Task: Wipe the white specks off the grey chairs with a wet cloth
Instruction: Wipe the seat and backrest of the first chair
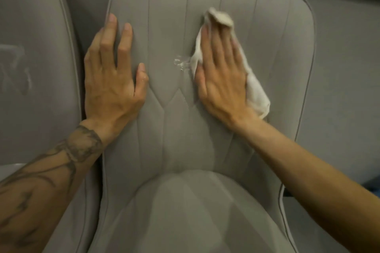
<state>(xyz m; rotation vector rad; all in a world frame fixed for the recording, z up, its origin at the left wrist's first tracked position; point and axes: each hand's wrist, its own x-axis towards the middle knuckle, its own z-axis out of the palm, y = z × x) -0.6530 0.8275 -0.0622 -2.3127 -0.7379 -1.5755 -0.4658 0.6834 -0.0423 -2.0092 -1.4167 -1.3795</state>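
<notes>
- The grey chair point(170, 129) fills the middle of the view, its backrest facing the camera and its seat curving out below; the fabric is smooth, with stitched vertical seams that meet in a zigzag near the centre of the backrest.
- A small cluster of white specks point(181, 63), glistening and smeared, sits on the backrest a little above that zigzag, between the two hands.
- The cloth point(256, 90) is off-white and crumpled, pressed against the backrest on the chair's right half; one end pokes out above the fingertips and a larger fold bulges out below the wrist side.
- The right hand point(221, 76) lies flat on top of the cloth, fingers stretched and close together, pinning it to the fabric; the cloth's left edge touches the specks.
- The left hand point(114, 80) rests open and flat on the chair's left edge, fingers spread, holding nothing, its thumb pointing toward the specks.
- The left forearm carries dark tattoo lines.
- A second grey chair point(35, 47) stands just beside the first on its left, with faint pale marks on its backrest.
- To the right of the chair is a plain grey surface; what it is cannot be told.
</notes>
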